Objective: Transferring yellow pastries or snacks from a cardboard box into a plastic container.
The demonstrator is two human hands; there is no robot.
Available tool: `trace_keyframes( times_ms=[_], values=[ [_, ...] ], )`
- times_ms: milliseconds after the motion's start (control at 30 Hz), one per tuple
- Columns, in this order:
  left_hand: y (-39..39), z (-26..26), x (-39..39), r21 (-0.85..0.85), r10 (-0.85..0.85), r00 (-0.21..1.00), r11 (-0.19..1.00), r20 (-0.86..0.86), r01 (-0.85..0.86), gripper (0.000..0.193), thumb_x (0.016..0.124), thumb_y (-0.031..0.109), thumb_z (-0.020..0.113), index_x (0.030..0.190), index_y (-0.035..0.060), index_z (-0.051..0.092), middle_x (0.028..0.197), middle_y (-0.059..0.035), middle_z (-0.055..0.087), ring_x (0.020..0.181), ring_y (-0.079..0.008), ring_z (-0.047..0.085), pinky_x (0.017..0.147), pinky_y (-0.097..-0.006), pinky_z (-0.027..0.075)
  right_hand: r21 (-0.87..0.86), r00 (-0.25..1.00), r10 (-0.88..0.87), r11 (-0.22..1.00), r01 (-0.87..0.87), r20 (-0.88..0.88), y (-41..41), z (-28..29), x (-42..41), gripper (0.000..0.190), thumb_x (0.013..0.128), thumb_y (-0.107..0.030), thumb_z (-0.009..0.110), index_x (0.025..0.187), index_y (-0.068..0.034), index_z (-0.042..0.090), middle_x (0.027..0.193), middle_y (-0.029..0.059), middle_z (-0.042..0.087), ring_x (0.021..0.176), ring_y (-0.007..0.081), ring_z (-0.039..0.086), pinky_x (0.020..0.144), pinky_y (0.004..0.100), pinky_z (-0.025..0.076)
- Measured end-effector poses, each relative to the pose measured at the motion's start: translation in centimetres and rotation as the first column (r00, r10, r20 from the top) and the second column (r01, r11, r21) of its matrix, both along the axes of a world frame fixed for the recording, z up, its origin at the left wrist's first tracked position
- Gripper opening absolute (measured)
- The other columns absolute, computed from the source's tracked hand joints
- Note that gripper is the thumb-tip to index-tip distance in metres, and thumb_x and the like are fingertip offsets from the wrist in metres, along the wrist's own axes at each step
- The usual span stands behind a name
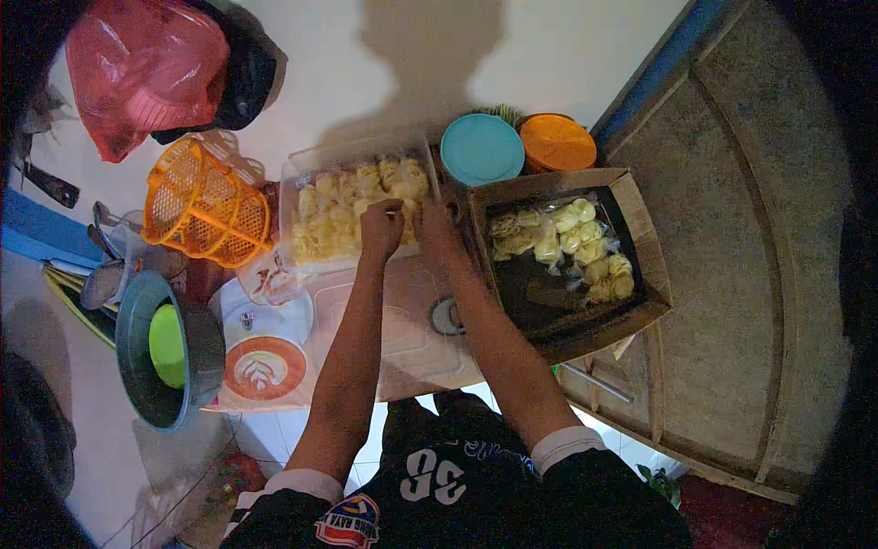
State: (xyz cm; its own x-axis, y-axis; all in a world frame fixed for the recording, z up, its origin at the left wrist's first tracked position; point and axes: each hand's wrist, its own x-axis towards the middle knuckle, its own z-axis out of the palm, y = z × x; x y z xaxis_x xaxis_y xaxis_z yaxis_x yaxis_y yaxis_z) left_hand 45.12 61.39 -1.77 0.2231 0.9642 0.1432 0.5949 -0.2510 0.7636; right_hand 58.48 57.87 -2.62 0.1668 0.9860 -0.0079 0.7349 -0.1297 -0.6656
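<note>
A clear plastic box point(291, 206) stands in front of me, filled with several rows of small clear bags point(336, 226) of pale yellow food. Over its near right part is my left hand point(382, 228), its fingers curled in. Close to its right, at the box's right edge, my right hand point(437, 223) is blurred. A small pale spot shows at my left fingertips, too small to name. Whether either hand holds a bag cannot be made out. To the right, a cardboard box point(648, 240) with a dark bottom holds several similar bags point(583, 233).
Behind the boxes stand containers with a turquoise lid point(482, 149) and an orange lid point(559, 142). An orange plastic basket point(206, 202) lies tilted at left, near a grey-green basin point(199, 357) holding a green object point(167, 346). A red plastic bag point(147, 68) hangs upper left.
</note>
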Motion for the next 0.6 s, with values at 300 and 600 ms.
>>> trace_keyframes(
  times_ms=[300, 600],
  values=[
    [-0.5, -0.3, 1.1, -0.07, -0.174, 0.885, 0.985, -0.432, 0.16, 0.023, 0.079, 0.014, 0.063, 0.097, 0.0013, 0.07, 0.091, -0.0196, 0.068, 0.085, -0.0361, 0.065, 0.081, -0.0441, 0.051, -0.22, 0.893, 0.336, 0.935, -0.278, 0.299, 2.0, -6.1, 1.0, 0.019, 0.085, -0.012, 0.056, 0.086, 0.005, 0.064, 0.083, 0.0244, 0.062, 0.078, 0.0388, 0.063, 0.068, 0.0482, 0.051],
    [-1.1, -0.6, 2.7, -0.014, -0.059, 0.967, 0.998, -0.246, 0.057, 0.025, 0.081, 0.016, 0.063, 0.102, 0.0038, 0.069, 0.098, -0.0221, 0.064, 0.096, -0.0379, 0.06, 0.085, -0.045, 0.047, 0.02, 0.957, 0.194, 0.979, -0.203, 0.216, 1.2, -7.3, 2.8, 0.026, 0.084, -0.015, 0.058, 0.093, 0.008, 0.064, 0.09, 0.0262, 0.063, 0.085, 0.0391, 0.063, 0.073, 0.0485, 0.05]
  ],
)
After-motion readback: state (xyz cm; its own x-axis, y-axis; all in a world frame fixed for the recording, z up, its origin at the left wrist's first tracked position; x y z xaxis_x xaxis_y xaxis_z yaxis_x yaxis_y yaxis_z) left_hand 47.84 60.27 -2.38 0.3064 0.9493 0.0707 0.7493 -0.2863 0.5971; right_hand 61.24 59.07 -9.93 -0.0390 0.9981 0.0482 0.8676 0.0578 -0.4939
